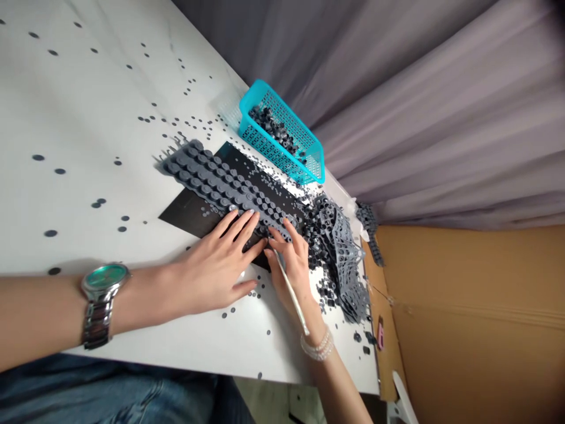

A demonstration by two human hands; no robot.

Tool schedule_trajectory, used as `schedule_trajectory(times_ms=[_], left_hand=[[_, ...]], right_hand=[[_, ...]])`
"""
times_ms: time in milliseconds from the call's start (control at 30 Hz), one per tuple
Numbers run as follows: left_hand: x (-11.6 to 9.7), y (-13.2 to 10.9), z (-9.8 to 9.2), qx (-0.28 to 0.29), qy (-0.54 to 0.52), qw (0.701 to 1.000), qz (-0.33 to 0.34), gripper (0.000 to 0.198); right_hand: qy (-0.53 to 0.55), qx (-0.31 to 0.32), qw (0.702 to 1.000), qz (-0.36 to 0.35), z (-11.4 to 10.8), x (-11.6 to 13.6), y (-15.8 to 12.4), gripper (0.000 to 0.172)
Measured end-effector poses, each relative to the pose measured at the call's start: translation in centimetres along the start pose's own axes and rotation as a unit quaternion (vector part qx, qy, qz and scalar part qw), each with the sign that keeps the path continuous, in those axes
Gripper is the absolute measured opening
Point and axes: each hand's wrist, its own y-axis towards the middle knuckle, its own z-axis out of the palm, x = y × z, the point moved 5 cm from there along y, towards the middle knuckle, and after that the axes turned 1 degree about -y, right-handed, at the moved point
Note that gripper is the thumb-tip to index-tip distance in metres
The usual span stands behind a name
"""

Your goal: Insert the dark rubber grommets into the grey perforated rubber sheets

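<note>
I can see a person at a white table [79,118] with both hands on a long, bumpy grey strip [220,176]. The strip lies at a slant across a flat black sheet [180,215], and one end sticks out past the sheet. The left hand [216,262] lies palm down with its fingers stretched out and a little bit apart. Its longer fingertips touch the near edge of the strip, and its thumb points away from the other fingers. That hand isn't gripping anything. The right hand [289,262] has its fingers bent and pinched around a thin white stick [292,294]. Its fingertips are at the strip's right end, close to the left hand's pointing finger, but I can't tell how hard they press. The stick's lower tip is hidden by the fingers. Little black bits [315,250] sit in a pile just beside the right hand, next to some grey holey sheets [346,259]. Behind the strip is a blue basket [252,94] with more dark bits inside, and small dark dots [60,171] are scattered over the table.
</note>
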Motion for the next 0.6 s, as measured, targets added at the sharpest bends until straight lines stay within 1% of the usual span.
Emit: schedule_trajectory(times_ms=[133, 333, 600], left_hand=[[-0.1, 0.0, 0.0, -0.002, 0.016, 1.000, 0.003, 0.075], [-0.1, -0.1, 0.1, 0.010, 0.020, 1.000, 0.004, 0.078], [-0.1, 0.0, 0.0, 0.011, 0.007, 1.000, -0.010, 0.076]], right_hand=[[-0.014, 0.013, 1.000, -0.017, 0.3, 0.2, 0.3, 0.017], [-0.031, 0.011, 0.998, -0.054, 0.5, 0.2, 0.4, 0.015], [-0.067, 0.071, 0.985, -0.140, 1.0, 0.2, 1.3, 0.013]])
